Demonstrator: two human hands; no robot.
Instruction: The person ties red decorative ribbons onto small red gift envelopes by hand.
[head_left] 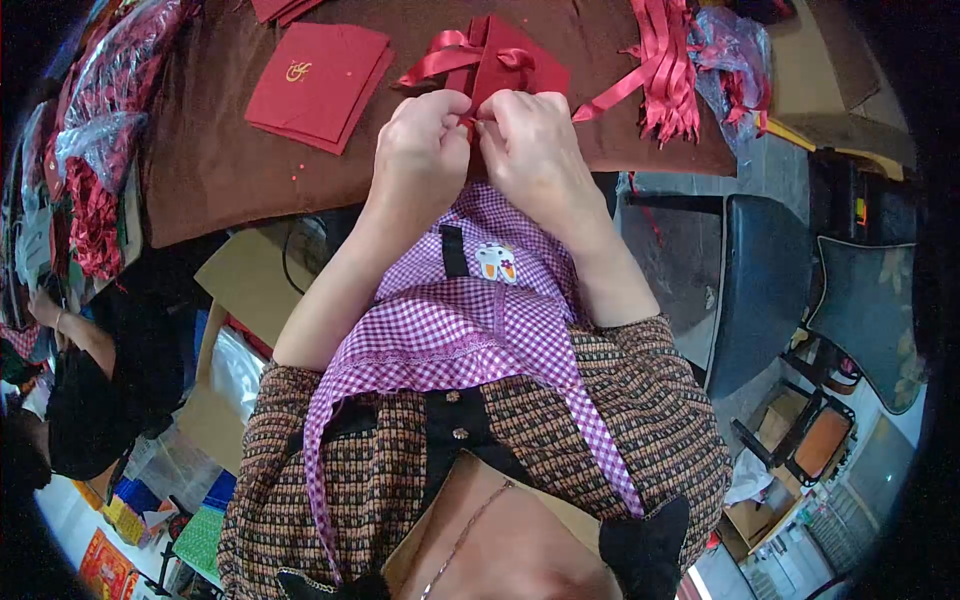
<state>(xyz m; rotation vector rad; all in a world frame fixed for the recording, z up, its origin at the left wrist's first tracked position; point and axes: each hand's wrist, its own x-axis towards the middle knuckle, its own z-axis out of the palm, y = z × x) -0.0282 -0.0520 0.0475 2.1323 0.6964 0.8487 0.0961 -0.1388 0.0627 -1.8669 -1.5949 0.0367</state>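
A red card piece point(538, 68) with glossy red ribbon point(440, 62) lies at the table's near edge, just beyond my hands. My left hand point(425, 140) is closed, its thumb and fingertips pinched together over the near end of this piece. Close beside it, my right hand point(535, 150) pinches from the other side, and the fingertips almost meet. A bit of red ribbon shows between them; the exact grip is partly hidden by the fingers. To the left lies a stack of flat red cards point(318, 85) with a gold emblem on the top one.
A bundle of red ribbons point(665, 80) hangs over the right table edge, near a clear plastic bag point(730, 60). The table has a brown cloth point(220, 170). Bagged red ribbons point(100, 150) are at left, where another person's arm point(85, 335) shows. A dark chair point(760, 290) stands right.
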